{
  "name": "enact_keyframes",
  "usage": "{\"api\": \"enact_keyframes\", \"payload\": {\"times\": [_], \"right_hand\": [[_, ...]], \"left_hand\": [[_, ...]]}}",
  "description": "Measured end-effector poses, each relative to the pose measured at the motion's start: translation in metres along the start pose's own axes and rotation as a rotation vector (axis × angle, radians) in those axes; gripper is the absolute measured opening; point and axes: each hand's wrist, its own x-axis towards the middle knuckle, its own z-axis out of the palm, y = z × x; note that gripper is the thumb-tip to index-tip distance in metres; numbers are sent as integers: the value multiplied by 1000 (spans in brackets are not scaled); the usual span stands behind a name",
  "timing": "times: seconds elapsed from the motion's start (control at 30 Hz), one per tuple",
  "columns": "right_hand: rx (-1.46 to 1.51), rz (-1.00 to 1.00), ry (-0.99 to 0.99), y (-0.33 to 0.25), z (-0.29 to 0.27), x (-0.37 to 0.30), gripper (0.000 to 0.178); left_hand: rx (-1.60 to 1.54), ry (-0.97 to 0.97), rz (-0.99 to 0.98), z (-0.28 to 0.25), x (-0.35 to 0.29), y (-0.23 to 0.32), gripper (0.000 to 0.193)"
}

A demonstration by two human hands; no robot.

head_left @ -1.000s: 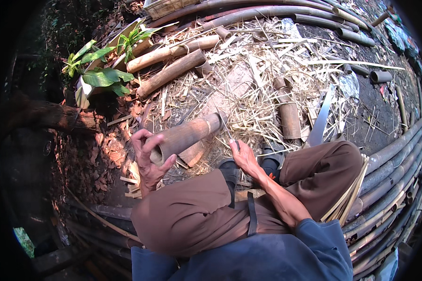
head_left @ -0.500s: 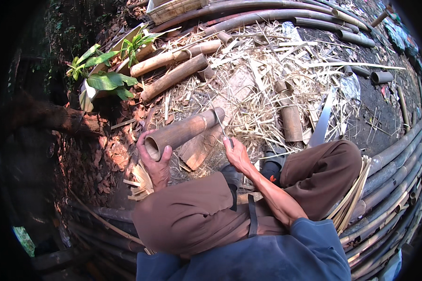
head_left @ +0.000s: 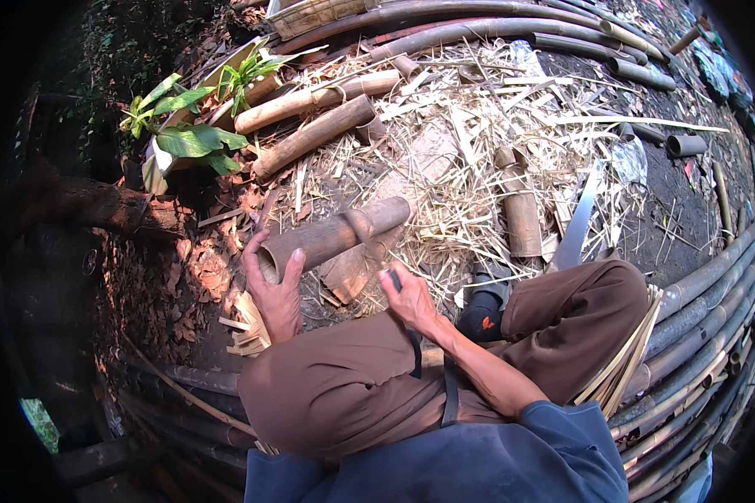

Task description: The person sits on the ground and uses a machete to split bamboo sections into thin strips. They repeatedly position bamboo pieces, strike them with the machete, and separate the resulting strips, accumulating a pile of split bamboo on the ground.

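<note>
Largest in view, a stack of bamboo poles (head_left: 705, 285) lies along the right edge, with pale shavings (head_left: 457, 197) spread across the ground ahead; neither shows any clear change. A saw (head_left: 575, 228) lies to the right, untouched. The bamboo tube (head_left: 331, 237) sits aslant in front of the left knee, its near open end at the left hand and its far end out above a wood slab (head_left: 344, 277); it lies much as it did half a second ago. The left hand (head_left: 277, 302) clasps that open end, thumb on one side and fingers on the other. The right hand (head_left: 411, 300), well apart from the left, is closed around a small dark handle (head_left: 395, 280) and has drawn back toward the body. Half a second ago a thin blade crossed the tube near its far end; now the blade is too blurred to place, so contact cannot be told. I judge this the near end of a stroke, with the left hand steadying the tube.
</note>
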Motion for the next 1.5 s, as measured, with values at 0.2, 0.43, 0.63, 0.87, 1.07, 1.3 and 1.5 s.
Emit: {"api": "enact_keyframes", "payload": {"times": [0.2, 0.43, 0.63, 0.87, 1.07, 1.3, 1.5], "right_hand": [[29, -87, 7, -12, 7, -4, 33], [10, -19, -64, -14, 0, -11, 34], [141, 116, 112, 15, -3, 17, 39], [80, 55, 201, 63, -9, 28, 37], [6, -112, 82, 18, -6, -6, 39], [9, -134, -10, -2, -15, -18, 37], [1, -56, 68, 10, -23, -8, 38]], "left_hand": [[62, 107, -26, 6, -4, 1, 47], [163, 148, 18, 18, -5, 7, 46], [195, 166, 57, 17, -4, 5, 45], [252, 5, 240, 24, -7, 22, 38], [263, -155, 378, 11, -5, 25, 38], [251, -311, 364, -2, -4, 20, 39], [246, -433, 521, -5, 6, 12, 46]]}}
